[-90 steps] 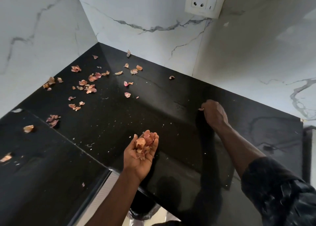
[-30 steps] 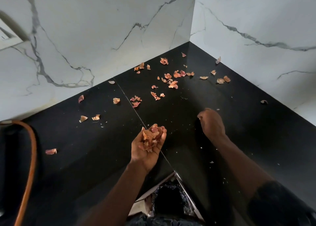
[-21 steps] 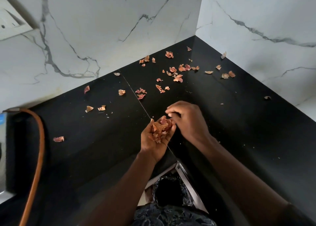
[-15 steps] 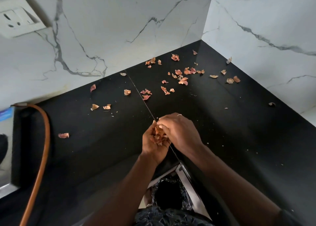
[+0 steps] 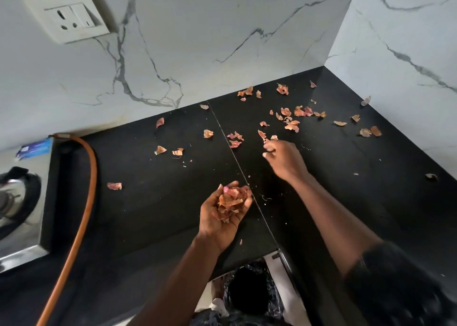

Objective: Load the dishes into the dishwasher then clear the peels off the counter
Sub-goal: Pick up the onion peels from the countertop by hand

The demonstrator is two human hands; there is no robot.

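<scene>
1. Left hand (image 5: 222, 217): palm up, fingers cupped round a heap of dry pink-orange peels (image 5: 230, 201), held over the black stone counter (image 5: 148, 202) near its front edge.
2. Right hand (image 5: 284, 161): at 1 o'clock from the left hand, back up, low over the counter. Its fingers are curled, and the fingertips (image 5: 268, 150) sit just beside a small peel. Cannot tell whether it pinches anything.
3. Dark patterned sleeve (image 5: 395, 283) covers the right upper arm, at 5 o'clock in the frame. Both forearms are bare.
4. Loose peels (image 5: 291, 126) are scattered on the counter from 11 to 2 o'clock of the right hand, thickest toward the wall corner. A few more lie at 10–11 o'clock of the left hand, and a lone one at its 9 o'clock.
5. A thin counter seam (image 5: 237, 162) runs from the wall toward the front edge, passing between the two hands.
6. Black-lined bin (image 5: 249, 293) sits below the counter edge, at 6 o'clock from the left hand, with its top open.
7. Orange hose (image 5: 84, 214) curves across the counter at 9 o'clock, well apart from the hands.
8. Steel stove with a black burner (image 5: 22, 227) is at the 9 o'clock frame edge, with a blue packet (image 5: 34, 149) at its far end, by the wall.
9. White marble-look wall with grey veins (image 5: 222, 29) stands behind the counter. A white socket-and-switch plate (image 5: 69, 19) is at 11 o'clock.
</scene>
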